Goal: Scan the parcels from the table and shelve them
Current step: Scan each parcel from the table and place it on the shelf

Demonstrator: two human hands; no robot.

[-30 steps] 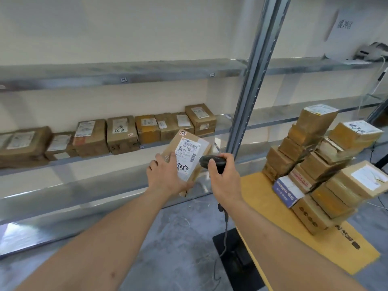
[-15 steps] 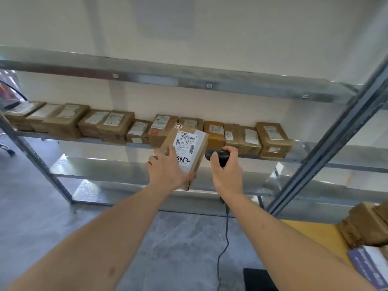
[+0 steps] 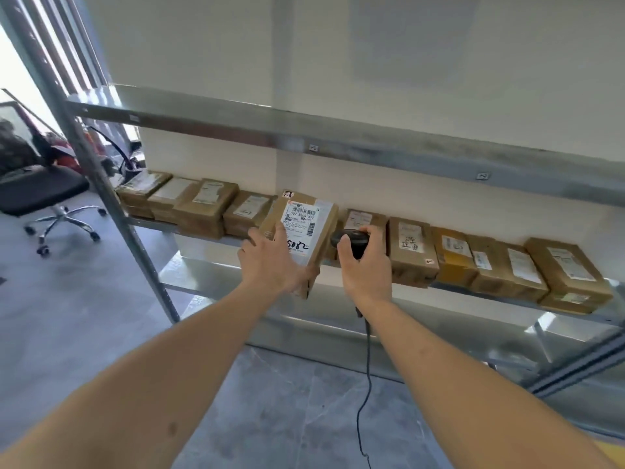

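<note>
The parcel (image 3: 302,236) is held tilted in front of the middle shelf (image 3: 473,294), label up, gripped by the left hand (image 3: 270,262) at its lower left corner, while the right hand (image 3: 367,269) grasps the corded scanner (image 3: 350,239) just beside it. The one-handed corner grip may let the parcel slip during placement, and the trailing cable (image 3: 368,367) may snag. The shelf carries a row of boxes (image 3: 411,255) along its front edge; the gap behind the parcel cannot be judged.

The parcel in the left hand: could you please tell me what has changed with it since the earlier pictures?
The view has swung left from the table stacks to the shelf. The parcel, marked 5082, has come up close to the row of shelved parcels, in front of a gap in it. Unchanged: the left hand still grips the parcel, and the right hand still holds the scanner beside it.
</note>
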